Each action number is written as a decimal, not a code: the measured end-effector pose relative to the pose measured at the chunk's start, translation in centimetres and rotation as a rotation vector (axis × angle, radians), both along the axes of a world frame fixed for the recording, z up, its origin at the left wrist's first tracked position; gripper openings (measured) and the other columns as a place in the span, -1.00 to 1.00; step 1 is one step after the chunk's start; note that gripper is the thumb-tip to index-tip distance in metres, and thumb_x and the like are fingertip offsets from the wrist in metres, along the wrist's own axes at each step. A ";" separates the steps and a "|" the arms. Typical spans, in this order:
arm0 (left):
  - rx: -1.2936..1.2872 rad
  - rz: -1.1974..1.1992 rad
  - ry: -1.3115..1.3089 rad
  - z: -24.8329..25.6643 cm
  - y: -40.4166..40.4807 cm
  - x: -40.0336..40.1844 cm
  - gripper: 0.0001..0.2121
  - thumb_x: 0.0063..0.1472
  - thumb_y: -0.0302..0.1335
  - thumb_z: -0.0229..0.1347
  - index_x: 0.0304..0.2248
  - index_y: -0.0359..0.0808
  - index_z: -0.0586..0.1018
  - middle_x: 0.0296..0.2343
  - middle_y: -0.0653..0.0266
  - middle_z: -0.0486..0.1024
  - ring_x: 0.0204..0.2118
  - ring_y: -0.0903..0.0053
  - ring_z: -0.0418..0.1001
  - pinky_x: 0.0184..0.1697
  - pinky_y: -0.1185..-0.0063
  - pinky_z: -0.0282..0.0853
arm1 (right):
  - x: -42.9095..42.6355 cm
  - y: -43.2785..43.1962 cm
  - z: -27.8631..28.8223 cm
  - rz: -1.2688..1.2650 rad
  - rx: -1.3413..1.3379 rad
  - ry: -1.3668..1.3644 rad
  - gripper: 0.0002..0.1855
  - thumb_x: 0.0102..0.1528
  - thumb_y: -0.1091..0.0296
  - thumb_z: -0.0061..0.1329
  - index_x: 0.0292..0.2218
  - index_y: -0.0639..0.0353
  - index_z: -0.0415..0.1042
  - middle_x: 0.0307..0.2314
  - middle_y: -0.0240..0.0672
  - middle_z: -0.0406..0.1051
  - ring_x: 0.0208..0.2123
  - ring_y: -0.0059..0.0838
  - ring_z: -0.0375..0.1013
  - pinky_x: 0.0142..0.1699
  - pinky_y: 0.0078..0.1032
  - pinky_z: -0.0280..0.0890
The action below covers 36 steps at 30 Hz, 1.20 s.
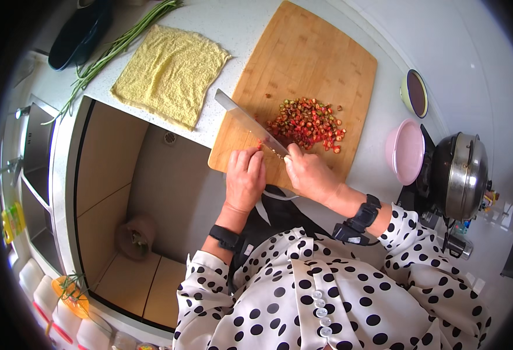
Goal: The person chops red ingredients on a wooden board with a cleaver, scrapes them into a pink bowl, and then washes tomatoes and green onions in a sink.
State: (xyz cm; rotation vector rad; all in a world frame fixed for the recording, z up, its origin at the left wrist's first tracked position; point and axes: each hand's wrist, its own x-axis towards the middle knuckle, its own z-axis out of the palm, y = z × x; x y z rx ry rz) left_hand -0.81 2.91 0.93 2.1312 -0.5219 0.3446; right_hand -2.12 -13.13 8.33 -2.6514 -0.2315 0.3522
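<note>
My right hand (309, 173) grips the handle of a kitchen knife (252, 122), its broad blade slanting up and left over the wooden cutting board (313, 48). Close to the blade's left side, my left hand (247, 175) has its fingers curled at the board's near edge. A bit of red chili pepper (260, 143) shows at those fingertips; the rest of it is hidden by the hand. Right of the blade lies a pile of chopped red and green chili peppers (309, 120). Small seeds and scraps are scattered along the knife.
Left of the board lie a yellow cloth (171, 76) and a bundle of long green beans (116, 48), beside a dark basin (79, 37). To the right stand a small bowl (414, 93), a pink bowl (406, 151) and a lidded metal pan (464, 175). A bin (135, 236) is on the floor.
</note>
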 end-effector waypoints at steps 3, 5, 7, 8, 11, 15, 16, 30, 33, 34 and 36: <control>-0.001 0.003 0.007 -0.2 0.0 0.0 -0.78 -0.11 -0.68 0.09 -0.37 -0.41 0.46 -0.38 0.15 0.38 -0.35 0.26 0.34 -0.28 0.43 0.32 | 0.0 0.0 1.3 0.054 -0.039 0.026 -0.84 0.09 0.42 -0.18 -0.37 0.28 0.12 -0.73 -0.03 0.34 -0.63 -0.03 0.40 -0.56 -0.21 0.29; -0.013 0.010 -0.018 -0.1 0.2 0.0 -0.78 -0.11 -0.68 0.09 -0.37 -0.41 0.45 -0.38 0.15 0.38 -0.36 0.26 0.35 -0.29 0.44 0.32 | -0.2 0.0 1.5 0.065 -0.025 0.059 -0.84 0.10 0.42 -0.18 -0.36 0.28 0.12 -0.74 -0.03 0.32 -0.64 -0.01 0.39 -0.57 -0.19 0.27; -0.007 0.007 -0.017 -0.2 0.2 -0.1 -0.78 -0.11 -0.68 0.09 -0.37 -0.41 0.45 -0.39 0.15 0.38 -0.37 0.26 0.34 -0.30 0.44 0.32 | -0.4 -0.1 1.4 0.073 -0.010 0.093 -0.84 0.10 0.43 -0.17 -0.36 0.27 0.13 -0.74 -0.02 0.30 -0.64 0.00 0.38 -0.58 -0.18 0.25; -0.001 0.007 -0.016 -0.3 0.3 -0.2 -0.78 -0.10 -0.68 0.10 -0.37 -0.41 0.45 -0.39 0.15 0.38 -0.37 0.26 0.34 -0.30 0.44 0.32 | -0.6 -0.2 0.9 0.091 -0.040 0.098 -0.84 0.10 0.42 -0.17 -0.36 0.28 0.13 -0.75 -0.02 0.30 -0.64 0.00 0.38 -0.58 -0.18 0.26; 0.009 0.010 -0.003 -0.5 0.4 -0.5 -0.79 -0.10 -0.68 0.10 -0.37 -0.41 0.45 -0.40 0.15 0.37 -0.38 0.26 0.34 -0.30 0.44 0.32 | -0.3 0.4 0.9 0.100 -0.103 0.113 -0.84 0.10 0.42 -0.17 -0.35 0.28 0.13 -0.75 -0.03 0.31 -0.64 -0.01 0.39 -0.57 -0.19 0.26; 0.010 0.010 -0.021 -0.4 0.4 -0.4 -0.79 -0.11 -0.68 0.10 -0.38 -0.41 0.45 -0.40 0.15 0.37 -0.39 0.27 0.33 -0.30 0.44 0.32 | -0.8 0.1 -0.3 0.051 -0.030 0.034 -0.83 0.11 0.40 -0.19 -0.33 0.29 0.14 -0.74 -0.03 0.31 -0.64 -0.01 0.38 -0.57 -0.18 0.26; 0.015 0.008 -0.017 -0.4 0.4 -0.4 -0.79 -0.11 -0.68 0.09 -0.38 -0.41 0.46 -0.40 0.15 0.37 -0.39 0.27 0.33 -0.30 0.44 0.32 | -0.8 -0.1 -0.6 0.051 -0.030 0.032 -0.83 0.11 0.40 -0.19 -0.33 0.29 0.14 -0.74 -0.03 0.31 -0.64 -0.01 0.38 -0.57 -0.18 0.26; -0.005 -0.002 -0.024 -0.6 0.5 -0.5 -0.79 -0.12 -0.69 0.08 -0.38 -0.41 0.46 -0.39 0.15 0.38 -0.36 0.26 0.34 -0.30 0.45 0.32 | 0.1 1.2 -0.3 0.034 0.004 0.047 -0.83 0.13 0.38 -0.20 -0.35 0.31 0.15 -0.74 0.00 0.30 -0.62 0.04 0.37 -0.54 -0.15 0.25; 0.025 -0.003 -0.007 -0.6 0.8 -0.6 -0.78 -0.13 -0.69 0.07 -0.38 -0.41 0.46 -0.39 0.15 0.37 -0.36 0.26 0.34 -0.29 0.45 0.32 | -0.2 1.2 -0.6 -0.014 0.084 0.012 -0.82 0.13 0.37 -0.20 -0.36 0.31 0.15 -0.74 0.01 0.30 -0.62 0.04 0.37 -0.55 -0.15 0.25; 0.013 -0.015 -0.007 -0.6 0.8 -0.5 -0.78 -0.13 -0.70 0.07 -0.39 -0.41 0.46 -0.39 0.16 0.37 -0.36 0.26 0.33 -0.29 0.45 0.32 | -0.2 1.2 -0.5 -0.013 0.085 0.011 -0.82 0.13 0.37 -0.20 -0.36 0.31 0.15 -0.74 0.01 0.30 -0.62 0.04 0.37 -0.55 -0.15 0.25; -0.001 -0.027 -0.008 -0.6 0.9 -0.5 -0.78 -0.13 -0.70 0.07 -0.39 -0.41 0.46 -0.39 0.16 0.37 -0.36 0.27 0.33 -0.28 0.45 0.32 | 0.0 1.1 0.1 -0.071 0.051 0.031 -0.82 0.13 0.37 -0.21 -0.36 0.31 0.14 -0.74 0.02 0.30 -0.62 0.04 0.37 -0.55 -0.15 0.24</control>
